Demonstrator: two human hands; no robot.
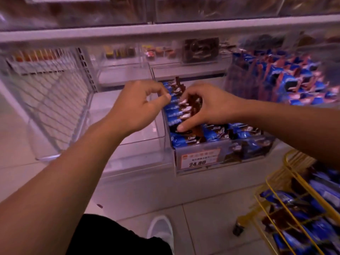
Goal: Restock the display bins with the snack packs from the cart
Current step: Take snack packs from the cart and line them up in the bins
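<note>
The right hand (207,105) lies on top of a row of snack packs (181,109), fingers curled over the far ends and thumb pressed on the near side, so it grips a few packs together. The left hand (139,105) is at the left edge of the same row; its thumb and forefinger are closed in a pinch on the end of one pack, other fingers curled in.

The packs are small, blue w/ brown ends and a white spot near the middle. They stand on edge, tight one behind the other, in the left part of a clear display bin (200,150). More of the same packs lie flat along the front of the bin and to the right. A price tag (200,160) on the bin front reads 24.80; the rest of its text is too blurred to read.

Just left is a second clear bin (143,144), w/ no packs visible in it. At upper right a heap of blue packs (287,80) is in another clear container, blurred. At lower right the yellow wire cart (294,199) holds more blue and brown packs and is cut off by the frame edge. The shelf (165,29) above and the things behind it are hard to make out. A white shoe (161,230) is seen on the floor below.
</note>
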